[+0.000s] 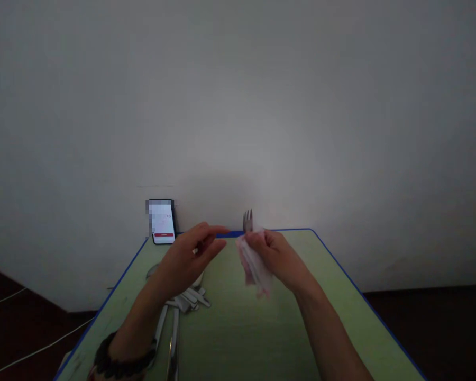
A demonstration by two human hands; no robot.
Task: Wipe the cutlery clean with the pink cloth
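While the right hand's (pixel 280 256) grip holds a fork (pixel 248 221) through a cloth (pixel 256 269), right of the smartphone (pixel 164 219), the left hand's (pixel 191 253) is parted, apparently holding nothing. One piece seems under way; cutlery (pixel 188 299) lies on the worktop (pixel 241 333), nearer than the smartphone, finished or not unclear.

The surface (pixel 230 328) is pale green with blue edging (pixel 236 233). The cloth (pixel 256 264) is pink and white, the fork (pixel 248 221) silvery. By the far left corner, the phone (pixel 163 219) is black-rimmed, its screen white with a red bar (pixel 164 235). The bracelet (pixel 102 355) is black.
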